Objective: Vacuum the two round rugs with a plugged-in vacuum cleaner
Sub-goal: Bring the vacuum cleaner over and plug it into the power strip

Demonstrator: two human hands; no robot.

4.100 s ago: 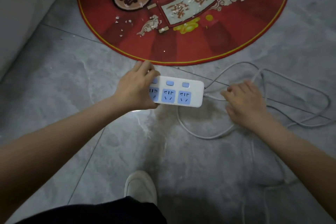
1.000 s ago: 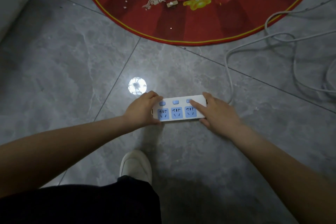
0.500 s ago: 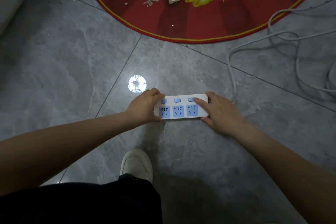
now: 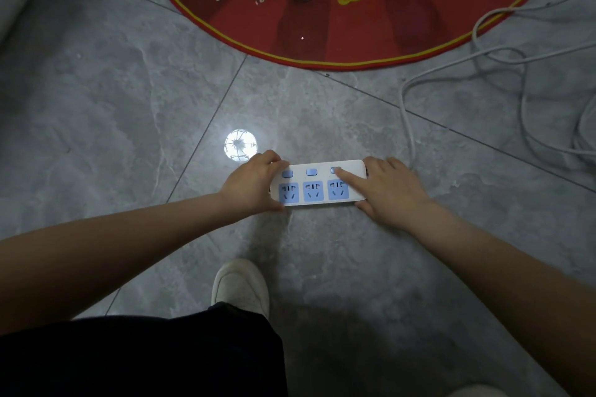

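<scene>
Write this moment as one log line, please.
left hand steadies power strip | right hand forefinger on rightmost switch | sockets empty

Both hands (image 4: 254,182) (image 4: 392,192) low, arms outstretched

Dim, cool-toned exposure overall, with one round overhead-lamp reflection (image 4: 241,144) blown out to glare on the glossy grey floor tiles (image 4: 106,100). Soft shadows cast toward the viewer beneath both forearms and around the white shoe (image 4: 240,284), merging into near-black at the lower left, where the dark trouser leg (image 4: 142,358) loses all detail. Sharp enough at centre to resolve the socket slots of the power strip (image 4: 317,184); wide-angle bowing of tile seams and the red rug (image 4: 348,19) edge, with softening and vignetting toward the corners.
</scene>
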